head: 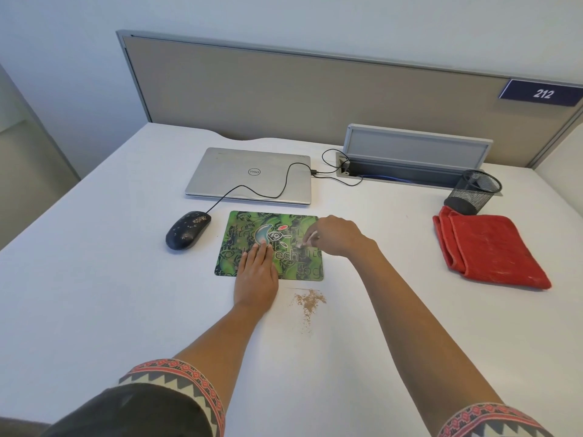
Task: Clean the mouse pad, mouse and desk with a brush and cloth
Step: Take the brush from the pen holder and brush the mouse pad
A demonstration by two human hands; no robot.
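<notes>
A green patterned mouse pad lies at the middle of the white desk. My left hand rests flat on the pad's front part, fingers straight. My right hand is over the pad's right side and pinches a small pale brush whose tip touches the pad. A black wired mouse speckled with dirt sits left of the pad. Brown crumbs lie on the desk just in front of the pad. A folded red cloth lies at the right.
A closed silver laptop sits behind the pad, with the mouse cable running across its lid. A black mesh pen cup stands behind the cloth. A grey cable tray and a partition wall line the back edge.
</notes>
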